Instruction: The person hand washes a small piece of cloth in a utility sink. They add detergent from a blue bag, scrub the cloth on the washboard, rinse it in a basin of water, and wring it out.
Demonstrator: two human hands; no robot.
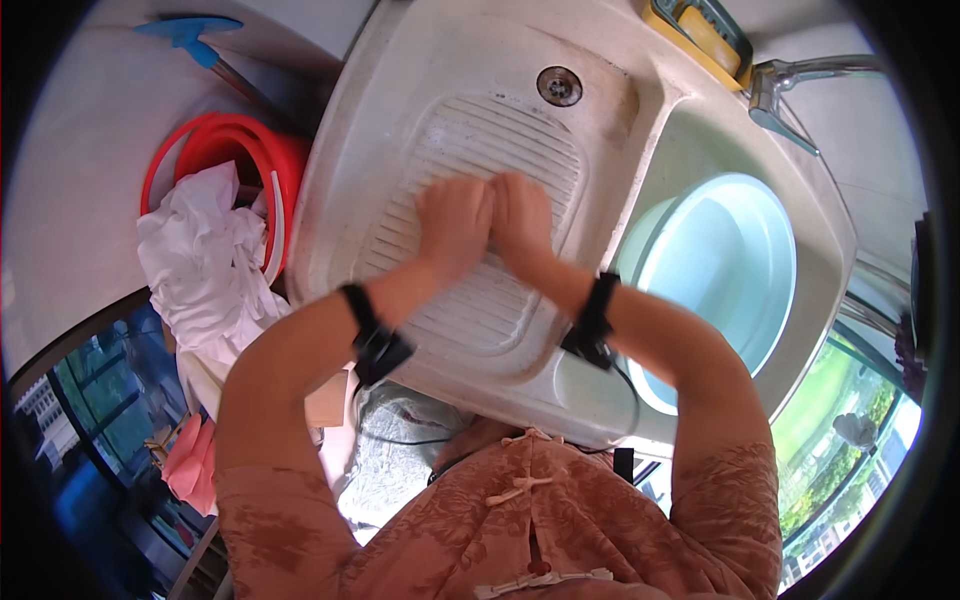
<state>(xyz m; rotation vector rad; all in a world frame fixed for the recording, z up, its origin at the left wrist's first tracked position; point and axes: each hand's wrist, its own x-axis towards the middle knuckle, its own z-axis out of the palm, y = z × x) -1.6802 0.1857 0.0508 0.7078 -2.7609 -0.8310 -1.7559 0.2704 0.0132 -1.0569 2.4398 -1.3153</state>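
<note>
Above the ribbed washboard (pixel 495 142) moulded into a laundry sink, my left hand (pixel 456 221) and my right hand (pixel 523 217) meet side by side, knuckles up and fingers curled. No object shows between them, and the undersides of both are hidden, so I cannot tell whether they hold anything. Slight blur covers the hands. A round metal drain (pixel 559 86) lies beyond them in the same basin. To the right, a light blue plastic basin (pixel 720 277) rests tilted in the second sink compartment. Each wrist wears a black strap with a small device and a cable.
A red bucket (pixel 292 172) with white cloth (pixel 202 255) hanging over its rim stands left of the sink. A chrome faucet (pixel 772 97) and a yellow soap dish (pixel 697 37) are at the upper right. A blue-headed tool (pixel 187 34) leans at the upper left.
</note>
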